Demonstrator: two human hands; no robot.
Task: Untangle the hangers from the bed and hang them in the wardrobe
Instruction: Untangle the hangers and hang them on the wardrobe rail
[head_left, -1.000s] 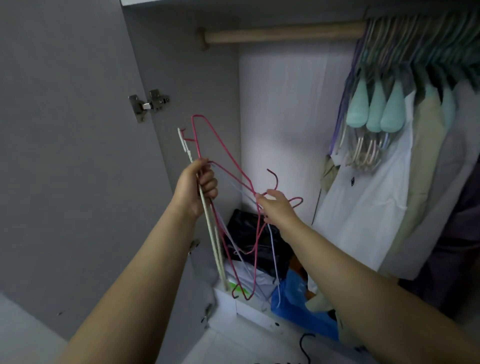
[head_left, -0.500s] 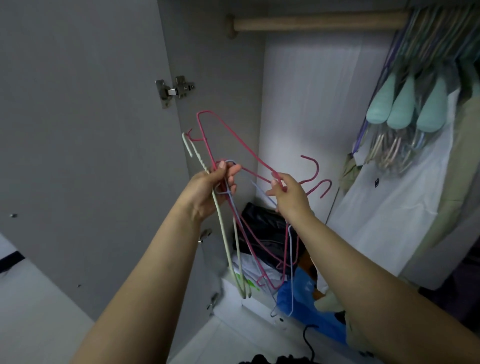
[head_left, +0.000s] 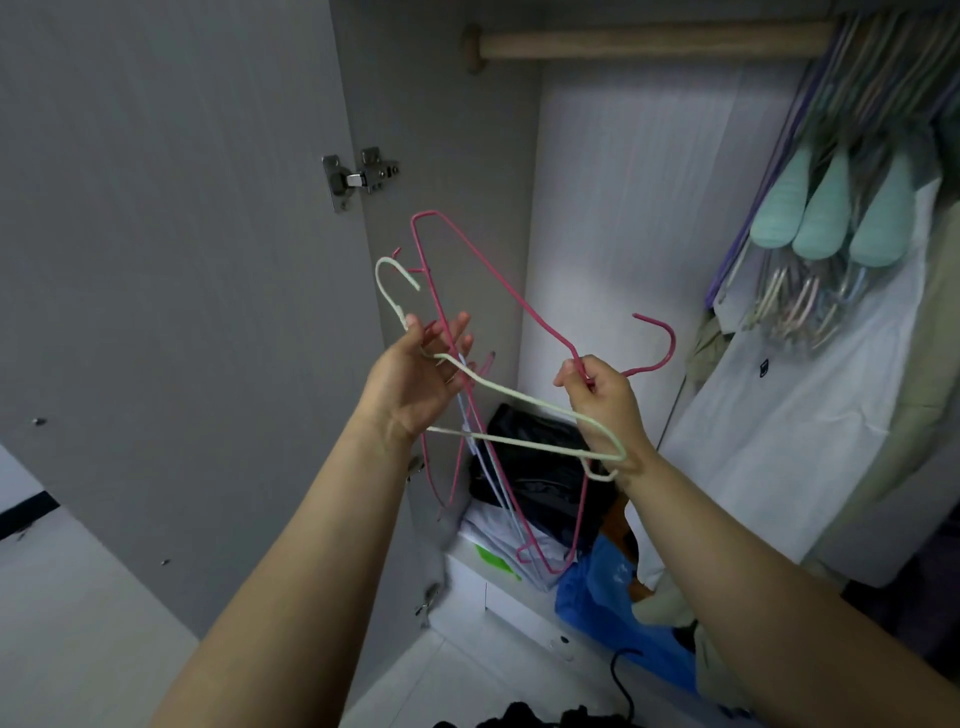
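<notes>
Head view looks into an open wardrobe (head_left: 623, 208), with both bare arms raised in front of it. Left hand (head_left: 415, 379) has its fingers spread and mostly straight; the neck of a cream hanger (head_left: 519, 402) runs between them, pinched near the fingertips, with its hook curving up and to the left above the hand. That cream hanger lies nearly level and reaches across to the right wrist, where its far corner sits against the skin. Right hand (head_left: 602, 400) has its fingers curled and pinches a pink hanger (head_left: 493, 280) just below its hook, which sticks out to the right. The pink wire climbs from that hand up and left to a corner above the left hand, then drops past the left fingers. More pink wire and a pale blue hanger (head_left: 483, 467) hang down between the two hands, tangled together, their lower ends over folded clothes (head_left: 519, 540) on the wardrobe floor.

A wooden rail (head_left: 649, 44) crosses the top, bare on its left part. At its right end hang many hangers and garments, among them a white shirt (head_left: 805, 415). The open door (head_left: 182, 260) carries a metal hinge (head_left: 358, 179).
</notes>
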